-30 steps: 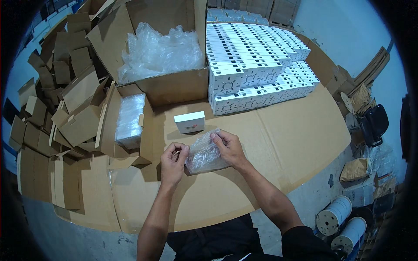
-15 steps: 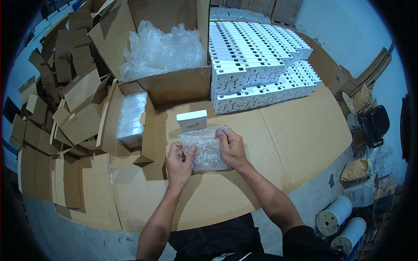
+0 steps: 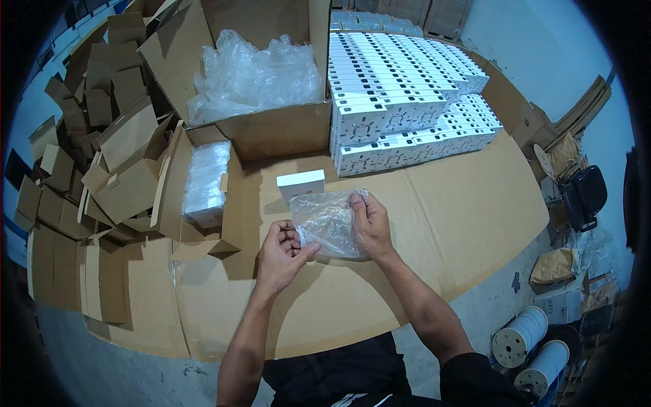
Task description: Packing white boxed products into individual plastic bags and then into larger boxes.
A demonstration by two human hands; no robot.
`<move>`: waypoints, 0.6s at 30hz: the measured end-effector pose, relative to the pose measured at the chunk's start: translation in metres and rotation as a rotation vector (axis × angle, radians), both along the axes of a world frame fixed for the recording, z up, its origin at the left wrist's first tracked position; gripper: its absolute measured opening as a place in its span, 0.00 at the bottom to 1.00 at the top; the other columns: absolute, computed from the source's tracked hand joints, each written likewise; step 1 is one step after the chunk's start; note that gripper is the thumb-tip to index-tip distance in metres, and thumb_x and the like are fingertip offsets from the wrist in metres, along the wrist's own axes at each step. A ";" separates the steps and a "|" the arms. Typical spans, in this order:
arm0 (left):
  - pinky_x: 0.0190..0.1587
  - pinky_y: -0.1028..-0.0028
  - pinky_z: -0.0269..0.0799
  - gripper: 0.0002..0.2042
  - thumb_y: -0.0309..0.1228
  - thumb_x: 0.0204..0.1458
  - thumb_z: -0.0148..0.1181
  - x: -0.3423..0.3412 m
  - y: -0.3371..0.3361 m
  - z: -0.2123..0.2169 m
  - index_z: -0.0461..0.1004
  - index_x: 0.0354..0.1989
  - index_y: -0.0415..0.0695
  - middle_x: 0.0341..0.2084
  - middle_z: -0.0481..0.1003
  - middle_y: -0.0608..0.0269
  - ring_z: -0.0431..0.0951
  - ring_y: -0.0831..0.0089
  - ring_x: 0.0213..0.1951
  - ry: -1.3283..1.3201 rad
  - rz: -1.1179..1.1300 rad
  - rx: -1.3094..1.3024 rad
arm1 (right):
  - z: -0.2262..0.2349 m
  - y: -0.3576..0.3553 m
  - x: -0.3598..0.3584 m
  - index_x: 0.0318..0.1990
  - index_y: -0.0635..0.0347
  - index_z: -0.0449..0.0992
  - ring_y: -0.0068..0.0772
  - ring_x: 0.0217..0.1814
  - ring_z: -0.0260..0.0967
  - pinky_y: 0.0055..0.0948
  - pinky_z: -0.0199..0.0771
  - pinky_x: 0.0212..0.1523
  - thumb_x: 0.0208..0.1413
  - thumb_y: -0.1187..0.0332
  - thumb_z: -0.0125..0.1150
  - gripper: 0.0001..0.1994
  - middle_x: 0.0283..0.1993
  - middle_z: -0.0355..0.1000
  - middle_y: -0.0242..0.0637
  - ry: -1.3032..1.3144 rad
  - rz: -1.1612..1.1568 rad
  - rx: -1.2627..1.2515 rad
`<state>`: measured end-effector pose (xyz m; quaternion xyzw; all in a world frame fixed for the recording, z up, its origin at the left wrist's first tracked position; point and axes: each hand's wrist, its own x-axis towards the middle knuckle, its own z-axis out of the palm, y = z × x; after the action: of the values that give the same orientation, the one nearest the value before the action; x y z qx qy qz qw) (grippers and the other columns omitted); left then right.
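A clear bubble-wrap bag (image 3: 325,222) hangs between my hands over the cardboard-covered table. My right hand (image 3: 371,227) pinches its upper right edge between thumb and fingers. At the bag's lower left corner, my left hand (image 3: 281,254) has its fingers curled and its thumb against the plastic. Just behind the bag stands a small white box (image 3: 300,182), its lower part covered by the plastic. To the left, an opened brown carton (image 3: 231,203) holds a row of plastic-wrapped packs (image 3: 205,186).
A large open carton (image 3: 285,129) full of clear plastic bags (image 3: 261,74) stands at the back. Right of it are stacked white boxes (image 3: 407,122). Empty brown cartons (image 3: 129,169) pile up at the left. Cable spools (image 3: 521,336) stand on the floor beyond the table's right edge.
The bag has shifted slightly up and right with my right hand, and it now looks flatter and tilted. My left hand has slid toward its lower left corner.
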<state>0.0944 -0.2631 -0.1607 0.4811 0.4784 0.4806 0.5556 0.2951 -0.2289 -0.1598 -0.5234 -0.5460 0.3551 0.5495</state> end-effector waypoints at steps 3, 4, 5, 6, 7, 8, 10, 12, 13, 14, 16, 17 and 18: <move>0.35 0.81 0.76 0.21 0.21 0.52 0.70 -0.006 0.003 0.011 0.66 0.50 0.37 0.32 0.75 0.64 0.76 0.81 0.32 -0.040 -0.096 -0.145 | -0.005 0.003 0.005 0.36 0.64 0.73 0.14 0.29 0.57 0.22 0.61 0.29 0.74 0.60 0.48 0.17 0.27 0.64 0.23 0.005 0.007 -0.004; 0.35 0.80 0.76 0.20 0.21 0.52 0.70 -0.009 0.004 0.013 0.67 0.50 0.37 0.32 0.76 0.64 0.77 0.81 0.32 -0.049 -0.153 -0.227 | -0.004 0.003 0.004 0.36 0.64 0.73 0.14 0.29 0.57 0.22 0.61 0.29 0.74 0.60 0.48 0.17 0.27 0.64 0.23 0.006 0.008 -0.004; 0.35 0.80 0.76 0.20 0.21 0.52 0.70 -0.012 0.004 0.012 0.67 0.50 0.37 0.32 0.76 0.64 0.77 0.81 0.32 -0.048 -0.152 -0.227 | -0.004 0.003 0.004 0.36 0.63 0.73 0.14 0.29 0.56 0.22 0.61 0.29 0.74 0.60 0.48 0.17 0.27 0.64 0.22 0.006 -0.003 0.002; 0.33 0.81 0.74 0.19 0.21 0.52 0.70 -0.015 0.004 0.010 0.67 0.49 0.38 0.32 0.76 0.65 0.76 0.82 0.31 -0.063 -0.169 -0.222 | -0.004 0.003 0.003 0.36 0.63 0.73 0.14 0.29 0.56 0.22 0.60 0.29 0.74 0.60 0.47 0.17 0.27 0.63 0.22 0.006 -0.014 0.007; 0.30 0.82 0.72 0.18 0.20 0.53 0.69 -0.018 0.004 0.009 0.68 0.48 0.38 0.31 0.76 0.66 0.75 0.84 0.30 -0.078 -0.185 -0.215 | -0.003 0.003 0.004 0.36 0.63 0.73 0.14 0.29 0.56 0.22 0.60 0.29 0.74 0.60 0.47 0.17 0.27 0.63 0.22 0.007 -0.013 0.008; 0.30 0.82 0.72 0.18 0.20 0.53 0.69 -0.023 0.004 0.008 0.68 0.48 0.38 0.31 0.76 0.66 0.75 0.84 0.30 -0.077 -0.184 -0.215 | -0.003 0.003 0.004 0.36 0.65 0.73 0.16 0.29 0.58 0.25 0.62 0.29 0.73 0.61 0.49 0.17 0.25 0.65 0.26 -0.004 -0.025 -0.033; 0.27 0.84 0.66 0.15 0.22 0.54 0.69 -0.031 0.006 0.008 0.70 0.47 0.41 0.30 0.76 0.68 0.74 0.85 0.29 -0.106 -0.263 -0.240 | -0.004 0.003 0.006 0.36 0.66 0.74 0.18 0.28 0.60 0.29 0.64 0.30 0.72 0.62 0.50 0.16 0.24 0.66 0.30 -0.014 -0.039 -0.074; 0.27 0.84 0.64 0.14 0.24 0.55 0.69 -0.036 0.008 0.010 0.71 0.47 0.41 0.29 0.76 0.69 0.74 0.85 0.28 -0.151 -0.258 -0.246 | -0.008 0.006 0.009 0.35 0.65 0.73 0.18 0.28 0.58 0.27 0.62 0.29 0.72 0.62 0.49 0.16 0.23 0.63 0.27 0.045 -0.074 -0.014; 0.26 0.84 0.62 0.13 0.26 0.56 0.68 -0.038 0.008 0.010 0.71 0.47 0.42 0.28 0.75 0.69 0.73 0.86 0.28 -0.194 -0.247 -0.252 | -0.008 0.007 0.009 0.35 0.65 0.73 0.18 0.28 0.58 0.27 0.62 0.29 0.72 0.62 0.49 0.16 0.23 0.63 0.27 0.047 -0.072 -0.015; 0.26 0.84 0.62 0.13 0.26 0.56 0.68 -0.039 0.008 0.009 0.71 0.47 0.42 0.28 0.75 0.69 0.73 0.86 0.28 -0.193 -0.245 -0.253 | -0.007 0.008 0.012 0.35 0.65 0.73 0.17 0.27 0.57 0.27 0.62 0.29 0.72 0.62 0.49 0.16 0.23 0.61 0.26 0.051 -0.081 -0.005; 0.28 0.82 0.66 0.10 0.28 0.59 0.66 -0.040 0.010 0.006 0.72 0.46 0.42 0.29 0.75 0.69 0.74 0.84 0.28 -0.195 -0.121 -0.161 | -0.006 0.008 0.013 0.35 0.64 0.74 0.17 0.27 0.56 0.26 0.61 0.29 0.72 0.61 0.49 0.16 0.22 0.60 0.25 0.056 -0.089 0.005; 0.28 0.82 0.66 0.10 0.28 0.59 0.66 -0.038 0.011 0.004 0.72 0.46 0.42 0.29 0.75 0.69 0.74 0.84 0.28 -0.194 -0.120 -0.160 | -0.006 0.007 0.012 0.35 0.64 0.74 0.17 0.28 0.57 0.26 0.61 0.29 0.72 0.61 0.49 0.16 0.23 0.61 0.25 0.072 -0.054 -0.017; 0.30 0.82 0.68 0.09 0.28 0.60 0.65 -0.033 0.011 0.001 0.73 0.45 0.41 0.29 0.76 0.70 0.74 0.84 0.28 -0.210 -0.084 -0.164 | -0.006 0.006 0.012 0.35 0.64 0.74 0.17 0.28 0.57 0.25 0.61 0.29 0.72 0.61 0.49 0.16 0.23 0.61 0.25 0.088 -0.019 -0.039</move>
<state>0.0615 -0.2520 -0.1600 0.4006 0.4347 0.4637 0.6599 0.3070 -0.2233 -0.1660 -0.5230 -0.5094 0.3831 0.5659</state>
